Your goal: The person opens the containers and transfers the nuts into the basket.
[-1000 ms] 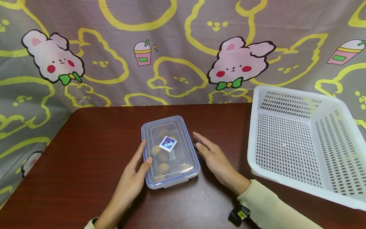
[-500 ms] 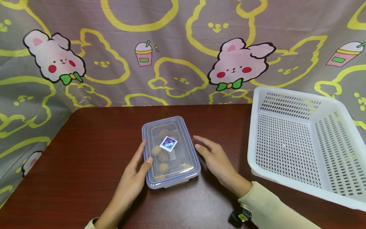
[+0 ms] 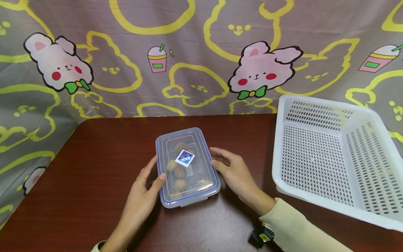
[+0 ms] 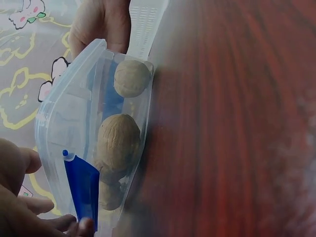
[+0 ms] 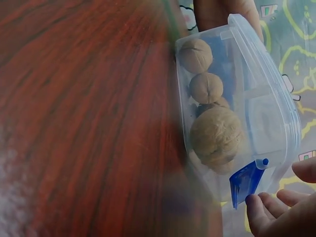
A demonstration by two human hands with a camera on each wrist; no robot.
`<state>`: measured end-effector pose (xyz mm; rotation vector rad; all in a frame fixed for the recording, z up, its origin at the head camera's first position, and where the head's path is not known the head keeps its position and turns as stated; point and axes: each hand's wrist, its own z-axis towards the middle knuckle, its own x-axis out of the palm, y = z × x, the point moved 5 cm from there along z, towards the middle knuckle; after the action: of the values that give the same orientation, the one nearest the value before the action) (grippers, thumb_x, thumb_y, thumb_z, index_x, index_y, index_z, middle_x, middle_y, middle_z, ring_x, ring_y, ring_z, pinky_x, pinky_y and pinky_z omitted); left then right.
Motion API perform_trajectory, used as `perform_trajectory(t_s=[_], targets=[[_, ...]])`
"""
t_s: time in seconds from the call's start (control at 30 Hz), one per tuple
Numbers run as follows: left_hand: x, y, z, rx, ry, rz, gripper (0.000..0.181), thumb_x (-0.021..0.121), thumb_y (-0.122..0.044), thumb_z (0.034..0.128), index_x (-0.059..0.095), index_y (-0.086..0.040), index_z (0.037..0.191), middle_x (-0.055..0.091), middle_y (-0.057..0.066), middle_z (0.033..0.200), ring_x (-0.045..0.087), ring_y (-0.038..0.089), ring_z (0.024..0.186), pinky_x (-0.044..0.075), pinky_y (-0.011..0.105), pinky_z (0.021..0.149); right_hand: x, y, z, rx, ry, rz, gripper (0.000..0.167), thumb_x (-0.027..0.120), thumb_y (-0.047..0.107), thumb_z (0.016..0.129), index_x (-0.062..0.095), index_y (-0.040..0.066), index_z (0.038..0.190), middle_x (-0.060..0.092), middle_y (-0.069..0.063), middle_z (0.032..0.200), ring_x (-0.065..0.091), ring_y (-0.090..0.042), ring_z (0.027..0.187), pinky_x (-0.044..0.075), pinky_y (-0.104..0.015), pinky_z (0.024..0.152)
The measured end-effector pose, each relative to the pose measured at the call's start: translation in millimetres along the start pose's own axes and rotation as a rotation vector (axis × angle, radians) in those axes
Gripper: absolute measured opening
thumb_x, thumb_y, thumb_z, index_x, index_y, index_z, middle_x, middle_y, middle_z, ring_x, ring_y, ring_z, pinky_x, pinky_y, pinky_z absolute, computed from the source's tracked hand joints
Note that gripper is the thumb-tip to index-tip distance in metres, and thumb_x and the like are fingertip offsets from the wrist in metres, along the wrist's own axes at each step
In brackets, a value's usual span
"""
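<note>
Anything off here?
Possibly the blue plastic latch beside the left hand: it seems flared outward, perhaps unfastened. The clear rectangular plastic box also sits skewed on the dark red-brown wooden table. No spills or damage visible; its round brown walnuts lie inside.

cropped basket (image 3: pixel 315 164), cropped backdrop (image 3: pixel 195 45); clipped sleeves (image 3: pixel 299 224)

A dark reddish-brown table (image 3: pixel 100 157) is marked by streaked grain; light is reflected from its surface between the wrists; a clear lidded container (image 3: pixel 196 175) is set flat upon it, between the left hand (image 3: pixel 143 192) and the right hand (image 3: pixel 236 175); a white perforated basket (image 3: pixel 315 161) is placed to the right of the right hand, apart from it.
</note>
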<state>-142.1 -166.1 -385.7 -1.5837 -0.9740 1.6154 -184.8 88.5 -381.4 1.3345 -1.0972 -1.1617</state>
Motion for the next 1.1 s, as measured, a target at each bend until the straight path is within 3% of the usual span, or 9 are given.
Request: perform_trajectory(t_s=[0.1, 0.2, 0.4, 0.57, 0.67, 0.8, 0.9, 1.1], targets=[[-1.7, -1.4, 0.1, 0.008, -0.027, -0.002, 0.061, 0.063, -0.027, 0.1062, 0.04, -0.02, 0.163, 0.054, 0.011, 0.152, 0.055, 0.026, 0.128, 0.051, 0.024, 0.096, 0, 1, 0.8, -0.004, -0.013, -0.028, 0.042, 0.063, -0.003, 0.098, 0.063, -0.004, 0.14, 0.069, -0.023, 0.133, 0.069, -0.029, 0.12, 0.055, -0.02, 0.091], [-3.2, -2.0, 0.0, 0.017, -0.043, -0.012, 0.06, 0.065, -0.023, 0.105, 0.044, -0.014, 0.16, 0.057, 0.01, 0.148, 0.055, 0.021, 0.12, 0.048, 0.015, 0.088, 0, 2, 2.5, -0.006, -0.031, -0.07, 0.042, 0.065, -0.004, 0.096, 0.065, -0.003, 0.138, 0.072, -0.021, 0.128, 0.069, -0.029, 0.117, 0.055, -0.019, 0.091], [-4.7, -1.7, 1.0, 0.001, -0.035, -0.106, 0.057, 0.068, -0.016, 0.1027, 0.049, -0.01, 0.157, 0.059, 0.009, 0.138, 0.06, 0.007, 0.096, 0.049, 0.016, 0.072, -1, 6, 4.2, -0.007, -0.044, -0.126, 0.04, 0.067, -0.002, 0.094, 0.069, -0.001, 0.134, 0.074, -0.019, 0.122, 0.069, -0.025, 0.108, 0.055, -0.02, 0.087], [-5.6, -3.0, 1.8, 0.001, -0.023, -0.219, 0.054, 0.067, -0.007, 0.1013, 0.052, -0.006, 0.154, 0.05, 0.008, 0.153, 0.058, 0.001, 0.1, 0.05, 0.011, 0.08, -1, 8, 4.4, -0.005, -0.025, -0.107, 0.038, 0.066, -0.002, 0.093, 0.071, -0.002, 0.131, 0.074, -0.02, 0.121, 0.07, -0.024, 0.105, 0.054, -0.018, 0.082], [-6.2, -2.7, 1.9, -0.03, -0.019, -0.246, 0.053, 0.066, -0.006, 0.1012, 0.054, -0.008, 0.153, 0.051, 0.005, 0.152, 0.057, 0.002, 0.098, 0.049, 0.013, 0.066, -1, 9, 3.8, -0.003, -0.018, -0.101, 0.037, 0.065, -0.002, 0.093, 0.071, -0.002, 0.13, 0.074, -0.02, 0.121, 0.07, -0.023, 0.104, 0.055, -0.018, 0.081], [-6.2, -0.6, 2.0, -0.115, -0.012, -0.264, 0.054, 0.067, -0.008, 0.1017, 0.053, -0.013, 0.154, 0.061, 0.007, 0.124, 0.053, 0.005, 0.078, 0.039, 0.02, 0.051, -1, 10, 4.4, 0.003, -0.018, -0.1, 0.038, 0.065, -0.003, 0.093, 0.071, -0.002, 0.131, 0.074, -0.019, 0.122, 0.07, -0.023, 0.103, 0.055, -0.019, 0.081], [-6.6, 0.2, 2.0, -0.15, -0.005, -0.268, 0.055, 0.066, -0.011, 0.1024, 0.051, -0.013, 0.155, 0.062, 0.008, 0.106, 0.047, 0.008, 0.07, 0.038, 0.021, 0.053, 0, 10, 5.2, 0.005, -0.022, -0.102, 0.038, 0.065, -0.004, 0.092, 0.071, -0.001, 0.13, 0.074, -0.019, 0.121, 0.069, -0.022, 0.101, 0.055, -0.019, 0.081], [-6.7, -0.6, 1.5, -0.145, -0.011, -0.274, 0.055, 0.066, -0.009, 0.1019, 0.052, -0.013, 0.155, 0.063, 0.006, 0.106, 0.057, 0.007, 0.086, 0.041, 0.022, 0.059, 0, 15, 4.8, -0.021, -0.035, -0.121, 0.038, 0.065, -0.005, 0.091, 0.072, -0.002, 0.128, 0.074, -0.019, 0.119, 0.066, -0.022, 0.098, 0.053, -0.018, 0.081]])
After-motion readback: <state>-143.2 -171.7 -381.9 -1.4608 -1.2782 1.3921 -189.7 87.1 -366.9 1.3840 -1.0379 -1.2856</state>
